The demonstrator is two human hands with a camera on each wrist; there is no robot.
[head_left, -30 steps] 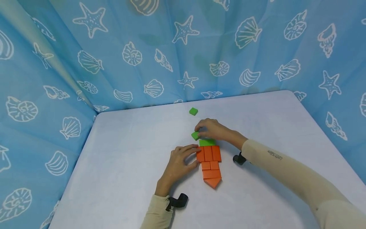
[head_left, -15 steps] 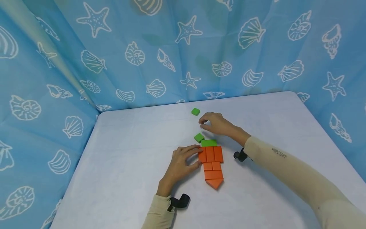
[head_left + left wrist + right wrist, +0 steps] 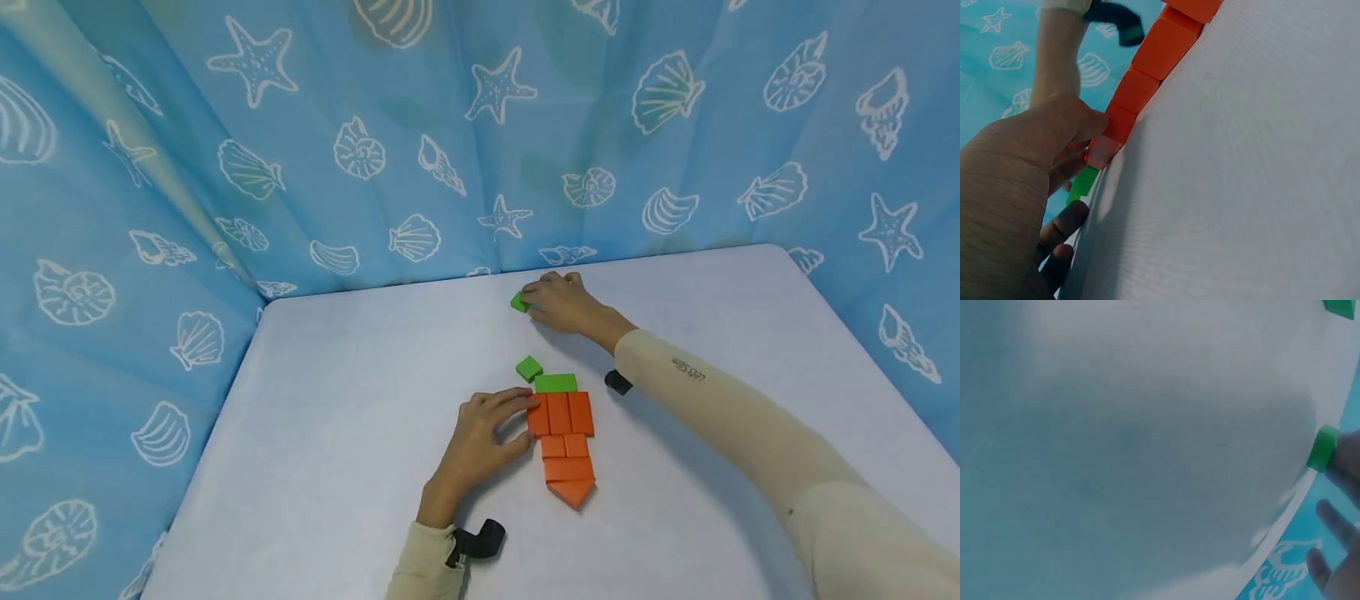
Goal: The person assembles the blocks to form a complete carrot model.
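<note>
Orange blocks form a joined figure in the head view, with three upright oblong blocks (image 3: 558, 413) on top and a triangular block (image 3: 573, 493) at the bottom. My left hand (image 3: 480, 437) holds the leftmost orange block (image 3: 537, 419), index finger near its upper end and thumb by its lower corner. A green oblong block (image 3: 556, 383) lies against the top of the figure, with a small green block (image 3: 528, 368) turned like a diamond at its left corner. Farther back, my right hand (image 3: 561, 302) pinches another small green block (image 3: 517, 302), its fingers partly covering it.
The white table (image 3: 360, 400) spreads out around the figure. Behind its far edge hangs a blue curtain (image 3: 420, 175) printed with shells and starfish. Black wrist cameras (image 3: 480, 540) sit on both wrists, close above the table.
My right hand has let go of the nearer small green block, moved away toward the back and reached the farther one. My left hand has stayed at the orange blocks.
</note>
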